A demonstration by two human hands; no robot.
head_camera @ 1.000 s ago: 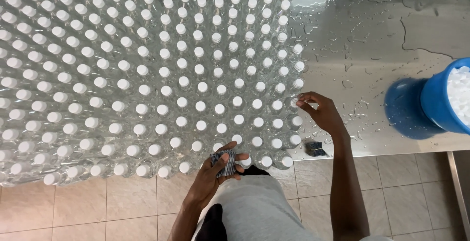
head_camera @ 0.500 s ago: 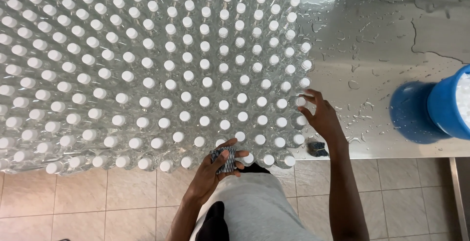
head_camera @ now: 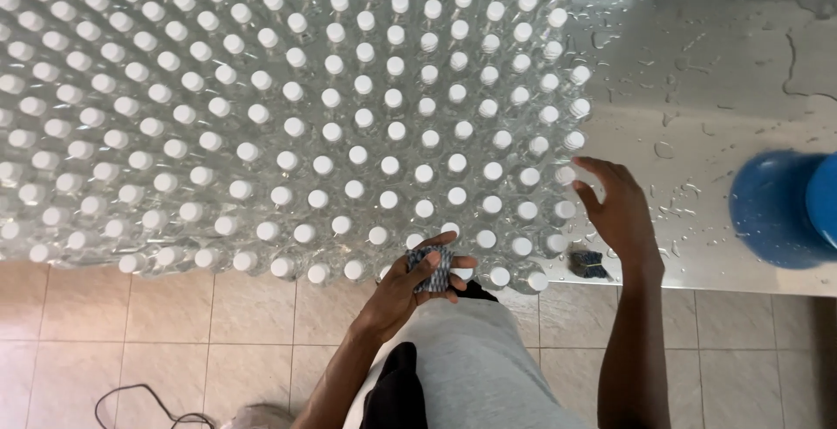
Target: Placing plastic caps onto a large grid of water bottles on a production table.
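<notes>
A dense block of clear plastic bottles with white caps (head_camera: 288,106) covers most of a wet steel table (head_camera: 697,71). My left hand (head_camera: 410,285) is closed around a small stack of dark patterned pieces (head_camera: 432,268) at the table's near edge. My right hand (head_camera: 615,207) hovers with fingers spread beside the right edge of the bottle block, close to a capped bottle (head_camera: 565,175). It holds nothing.
A blue round container (head_camera: 785,207) stands at the right edge of the table. A small dark object (head_camera: 588,263) lies near the front edge by my right wrist. Water drops dot the bare steel. Tiled floor (head_camera: 174,333) with a cable lies below.
My right hand has come off the capped bottle at the block's right edge and opened, shifting slightly right. The left hand keeps its hold on the dark pieces.
</notes>
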